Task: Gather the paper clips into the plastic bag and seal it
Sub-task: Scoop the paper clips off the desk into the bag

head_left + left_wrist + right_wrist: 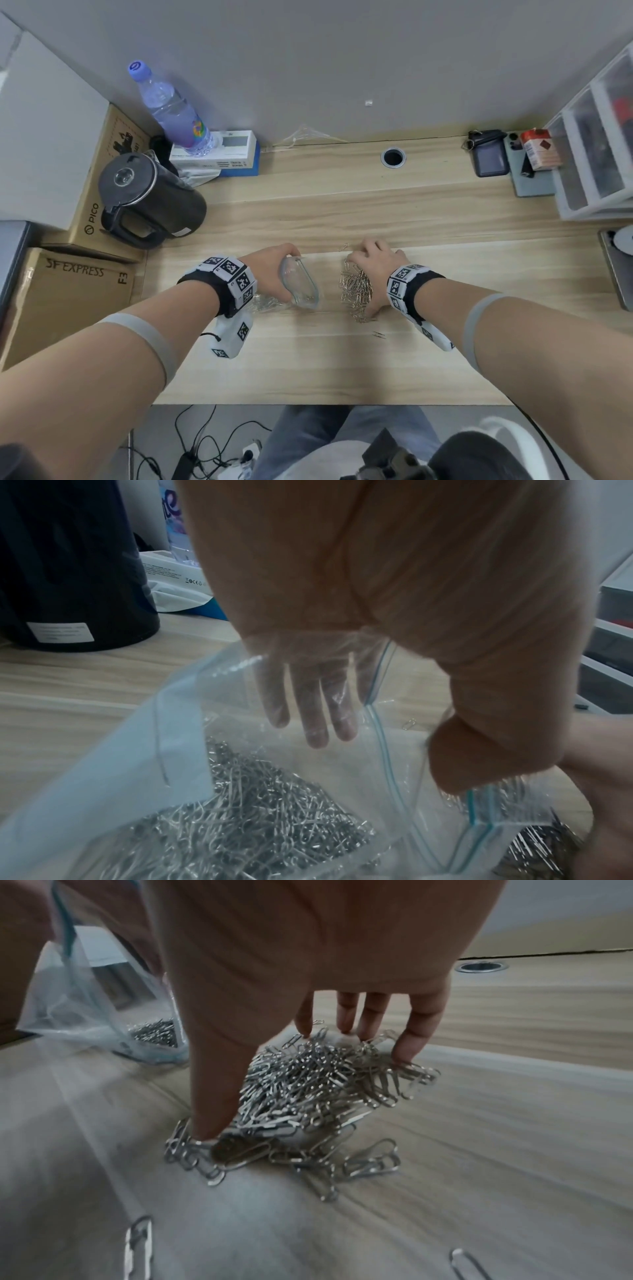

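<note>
My left hand grips the rim of a clear zip-top plastic bag and holds its mouth open toward the right. In the left wrist view my fingers show through the plastic, my thumb pinches the blue zip strip, and many silver paper clips lie inside. My right hand claws over a heap of paper clips on the table, just right of the bag. The right wrist view shows thumb and fingertips bracketing the bunched heap. Stray clips lie nearby.
A black kettle, a water bottle and cardboard boxes crowd the left. A cable hole sits at the back. A phone and small items and a plastic drawer unit stand at the right.
</note>
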A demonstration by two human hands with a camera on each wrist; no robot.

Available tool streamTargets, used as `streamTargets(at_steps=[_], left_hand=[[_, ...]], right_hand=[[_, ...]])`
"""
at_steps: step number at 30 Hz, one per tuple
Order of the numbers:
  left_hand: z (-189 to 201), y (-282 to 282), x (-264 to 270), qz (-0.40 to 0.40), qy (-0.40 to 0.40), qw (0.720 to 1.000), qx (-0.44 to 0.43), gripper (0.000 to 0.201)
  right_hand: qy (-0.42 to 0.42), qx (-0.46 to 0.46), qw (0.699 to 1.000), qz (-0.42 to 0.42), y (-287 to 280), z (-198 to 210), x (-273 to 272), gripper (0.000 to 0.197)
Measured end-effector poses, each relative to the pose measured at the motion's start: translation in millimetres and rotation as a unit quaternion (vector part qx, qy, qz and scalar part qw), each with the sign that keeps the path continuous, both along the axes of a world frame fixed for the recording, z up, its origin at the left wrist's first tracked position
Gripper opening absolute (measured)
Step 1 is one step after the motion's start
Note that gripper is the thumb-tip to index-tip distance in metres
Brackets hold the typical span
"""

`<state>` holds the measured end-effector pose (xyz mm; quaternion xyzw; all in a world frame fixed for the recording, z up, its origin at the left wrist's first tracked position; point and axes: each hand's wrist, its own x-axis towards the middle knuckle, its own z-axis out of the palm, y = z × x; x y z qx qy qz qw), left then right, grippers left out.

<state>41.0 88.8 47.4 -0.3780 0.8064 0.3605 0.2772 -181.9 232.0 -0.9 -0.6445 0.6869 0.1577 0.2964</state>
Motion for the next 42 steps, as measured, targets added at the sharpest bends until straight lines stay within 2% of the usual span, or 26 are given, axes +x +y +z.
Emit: streamTargets(at_steps=[2, 4, 11, 13, 17, 21, 28, 33, 35, 42], left_hand=[[-0.3, 1.0, -0.2, -0.003, 0.004, 1.000, -0.003, 0.081], [-1.1, 2.1, 0.2, -0.003, 0.006, 1.000, -0.002, 0.080], [-1.7, 4.8, 1.0, -0.008, 0.007, 1.000, 0.000, 0.079], [-1.2, 5.1, 1.0, -0.010, 0.006, 1.000, -0.003, 0.079], [-2.0, 5.1, 0.7, -0.011, 0.007, 1.000, -0.002, 0.080], [-2.1, 7.2, 0.3, -0.010, 0.005, 1.000, -0.001, 0.078], [2.0, 9.1, -0.8, 0.000, 0.005, 1.000, 0.001, 0.082], [1.7, 9.3, -2.3, 0.002, 0.001, 1.000, -0.003, 0.085], [1.7, 9.7, -3.4, 0.002, 0.001, 1.000, 0.001, 0.085], [3.9, 10.9, -5.0, -0.003, -0.003, 1.000, -0.002, 0.091]], right_hand=[[0.002, 0.003, 1.000, 0.003, 2.6, -1.1, 3.4, 0.124], [-0.011, 0.000, 1.000, 0.008, 3.6, -3.1, 8.0, 0.118], [-0.068, -0.024, 0.997, 0.000, 6.1, -4.6, 9.5, 0.074], [-0.070, -0.023, 0.997, -0.004, 7.8, -3.7, 8.8, 0.078], [-0.068, -0.016, 0.997, -0.010, 15.2, -3.4, 12.3, 0.111], [-0.049, -0.015, 0.999, 0.006, 19.9, -6.4, 19.0, 0.117], [-0.092, -0.037, 0.995, -0.015, 13.9, -10.4, 13.8, 0.079], [-0.091, -0.035, 0.995, -0.014, 12.7, -12.3, 17.0, 0.081], [-0.095, -0.038, 0.995, -0.019, 13.2, -13.5, 18.3, 0.076], [-0.147, -0.040, 0.987, -0.043, 11.7, -12.3, 15.2, 0.030]])
